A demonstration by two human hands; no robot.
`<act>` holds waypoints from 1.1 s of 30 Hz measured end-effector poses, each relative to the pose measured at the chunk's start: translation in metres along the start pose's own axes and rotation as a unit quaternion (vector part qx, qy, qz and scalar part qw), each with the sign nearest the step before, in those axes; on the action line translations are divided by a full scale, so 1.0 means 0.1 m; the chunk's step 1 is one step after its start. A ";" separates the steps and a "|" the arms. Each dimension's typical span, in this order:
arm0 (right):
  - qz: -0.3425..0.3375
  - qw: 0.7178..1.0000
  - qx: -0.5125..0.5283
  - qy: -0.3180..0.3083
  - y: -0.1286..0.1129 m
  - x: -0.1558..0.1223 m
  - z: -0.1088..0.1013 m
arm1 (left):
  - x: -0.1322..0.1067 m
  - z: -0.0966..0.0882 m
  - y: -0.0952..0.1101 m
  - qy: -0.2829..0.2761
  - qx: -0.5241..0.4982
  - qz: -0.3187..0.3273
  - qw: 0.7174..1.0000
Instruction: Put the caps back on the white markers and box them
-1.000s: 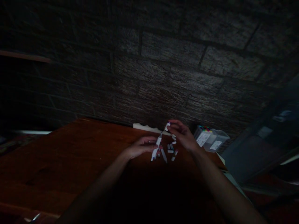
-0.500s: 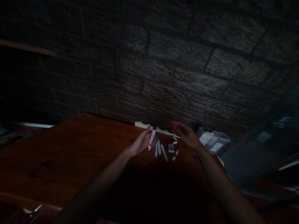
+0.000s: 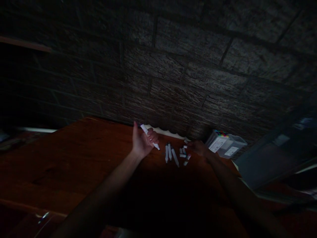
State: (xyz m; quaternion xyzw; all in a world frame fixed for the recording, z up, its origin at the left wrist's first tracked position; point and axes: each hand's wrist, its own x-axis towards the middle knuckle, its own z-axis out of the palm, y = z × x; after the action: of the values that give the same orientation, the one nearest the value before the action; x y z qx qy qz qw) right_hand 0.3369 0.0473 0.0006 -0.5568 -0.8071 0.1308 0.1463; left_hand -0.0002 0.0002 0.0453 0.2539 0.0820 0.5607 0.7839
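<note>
My left hand [image 3: 145,142] is turned palm up, its fingers curled round a white marker [image 3: 144,128] with a purple end. The marker slants, and its bare narrow tip points down to the right. Beside it, several white uncapped markers [image 3: 169,152] lie side by side on the wooden table [image 3: 99,158]. My right hand [image 3: 198,147] is low over the table, fingers together in a pinch at a small white marker cap [image 3: 185,146]; shadow darkens the fingers. More loose caps [image 3: 182,155] lie just left of and below that hand.
Clear plastic boxes [image 3: 231,151] with labels stand right of my right hand; one has colourful tops in it. A white wavy-edged strip [image 3: 168,133] runs along the table's back edge, against a dark stone-block wall [image 3: 173,82]. A grey cabinet-like surface [image 3: 272,155] is at the right.
My left hand has moved left and turned its palm up, tilting the marker the other way. My right hand has come down to the loose caps.
</note>
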 end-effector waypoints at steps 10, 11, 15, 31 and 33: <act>0.033 0.995 0.090 0.033 -0.17 -0.04 -0.09 | 0.10 -0.01 -0.23 0.131 0.218 -0.016 0.967; 0.040 0.993 0.097 0.053 -0.20 -0.10 -0.11 | 0.08 -0.01 -0.23 0.119 0.225 -0.024 0.967; 0.040 0.952 0.247 0.176 -0.50 -0.49 -0.04 | 0.04 0.04 -0.22 0.085 0.205 -0.037 0.974; 0.108 0.768 0.592 0.220 -1.19 -0.86 0.23 | -0.01 0.07 -0.44 0.038 0.252 -0.020 0.967; 0.117 0.768 0.590 0.218 -1.20 -0.86 0.23 | -0.01 0.05 -0.43 0.032 0.295 -0.018 0.955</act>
State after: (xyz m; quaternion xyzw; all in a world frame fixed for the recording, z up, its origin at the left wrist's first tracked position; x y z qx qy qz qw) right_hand 0.2538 -0.0760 0.0166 -0.4645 -0.4457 0.4727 0.6018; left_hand 0.0378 -0.0132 0.0282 0.4547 0.2733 0.5046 0.6811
